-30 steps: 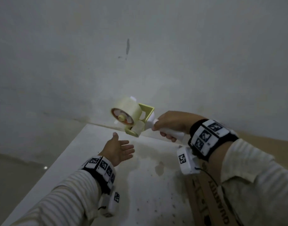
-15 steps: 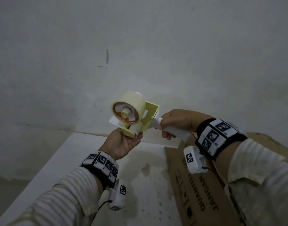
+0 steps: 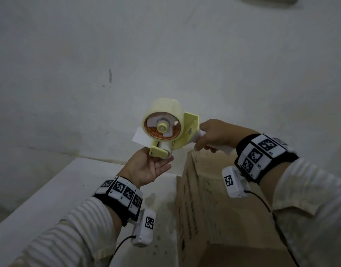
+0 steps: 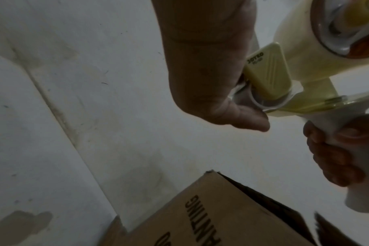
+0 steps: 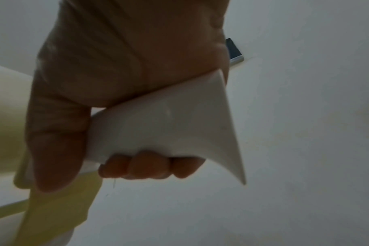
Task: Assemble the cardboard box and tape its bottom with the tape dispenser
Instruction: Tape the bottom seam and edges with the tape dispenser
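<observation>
Left hand (image 3: 146, 166): lower centre-left of the head view, palm up, fingers loosely curled under the dispenser's nose, fingertips touching the roller; no firm clasp shown, more a cradle than a hold.
Tape flap (image 3: 140, 139): centre of the head view, left of the roll; short white end sticking out free, not yet on any cardboard.
Dispenser (image 3: 171, 135): centre of the head view, held in the air above the box's far corner; pale yellow frame, roll mounted.
Right hand (image 3: 214, 134): right of centre, wrapped fully round the white handle, thumb along one side and fingers tucked beneath in the right wrist view.
Box (image 3: 214, 209): lower right, standing on the white table (image 3: 50, 199), sides squared up.
Done: box raised into shape, dispenser picked up.
Left: probably all the taping; no tape seen on the box, though the flaps' state is hidden here.
Writing, dispenser: "JOYKO" on the yellow guard in the left wrist view, smaller line beneath unreadable.
Writing, box: letters "ANTING" on the side; other print too dim to read.
</observation>
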Demonstrator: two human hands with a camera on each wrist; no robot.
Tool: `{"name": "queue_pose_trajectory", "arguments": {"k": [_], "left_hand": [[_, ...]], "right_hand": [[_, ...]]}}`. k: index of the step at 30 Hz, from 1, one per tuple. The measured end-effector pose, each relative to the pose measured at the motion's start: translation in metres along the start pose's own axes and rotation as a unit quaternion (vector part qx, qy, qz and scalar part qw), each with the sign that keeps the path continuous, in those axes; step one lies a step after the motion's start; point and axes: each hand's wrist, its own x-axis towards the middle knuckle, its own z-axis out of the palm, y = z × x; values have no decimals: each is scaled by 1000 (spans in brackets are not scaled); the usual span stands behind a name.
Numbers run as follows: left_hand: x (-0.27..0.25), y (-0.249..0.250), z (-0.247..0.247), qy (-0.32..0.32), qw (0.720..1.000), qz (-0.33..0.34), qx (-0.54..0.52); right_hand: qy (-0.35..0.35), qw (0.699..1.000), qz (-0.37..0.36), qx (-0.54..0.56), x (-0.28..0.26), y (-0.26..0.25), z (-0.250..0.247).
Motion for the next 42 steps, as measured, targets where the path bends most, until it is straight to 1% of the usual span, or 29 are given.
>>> {"name": "queue_pose_trajectory", "arguments": {"k": [4,7,12,15,20,26,33,40,42], "left_hand": [[-14,-22,28,26,1000,6,-8],[-23,-39,42,52,999,15,5],[-32,-57,51,78,996,19,29],[-34,-59,51,77,996,14,42],[-37,-63,48,58,995,3,82],[-36,-64,45,53,994,-13,99],[-23,-69,46,94,995,3,42],[-20,-76,53,123,989,26,75],[-21,-78,52,125,986,33,103]], "right_hand": [[-4,1000,-29,-9,-16,23,-14],[-14,999,-39,7,-26,38,-16],[-30,998,-43,24,-38,53,-13],[-38,998,-42,35,-42,57,-12],[-37,995,-28,84,-42,63,-14],[-48,996,-9,78,-42,65,-13],[-31,997,22,64,-48,67,-8],[-9,997,48,67,-52,74,-3],[-6,996,57,64,-54,76,-3]]}}
